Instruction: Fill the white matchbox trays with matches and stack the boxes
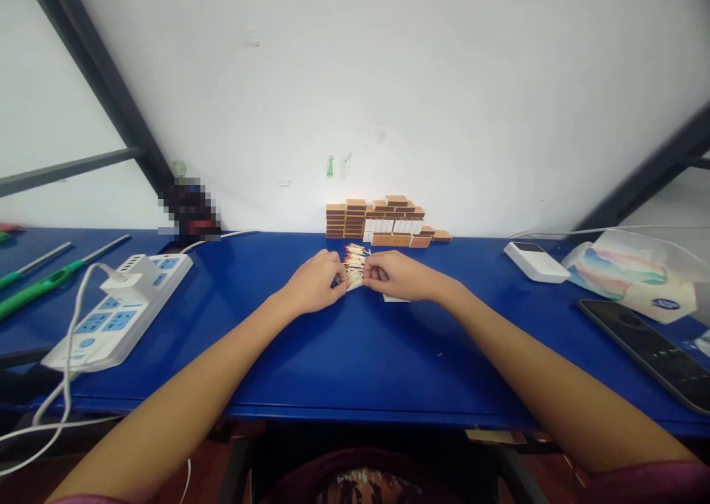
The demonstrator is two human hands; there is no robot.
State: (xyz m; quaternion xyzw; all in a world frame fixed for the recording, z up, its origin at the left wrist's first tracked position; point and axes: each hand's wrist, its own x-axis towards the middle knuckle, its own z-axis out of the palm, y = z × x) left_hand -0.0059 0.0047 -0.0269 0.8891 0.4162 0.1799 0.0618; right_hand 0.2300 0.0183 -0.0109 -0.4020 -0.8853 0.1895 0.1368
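Note:
A bundle of matchsticks [355, 261] with red heads lies on the blue table [355, 356] between my two hands. My left hand [315, 282] is curled with its fingertips pinching the left side of the bundle. My right hand [400, 276] is also closed, its fingers gripping the right side of the same bundle. A small white box tray [395, 297] peeks out from under my right hand. Behind the hands, stacked matchboxes [382, 220] stand against the white wall.
A white power strip [119, 308] with a plugged-in cable sits at the left, beside green long lighters [41, 286]. At the right lie a white device [535, 260], a tissue pack [637, 276] and a dark phone [651, 352]. Black metal struts rise at both sides.

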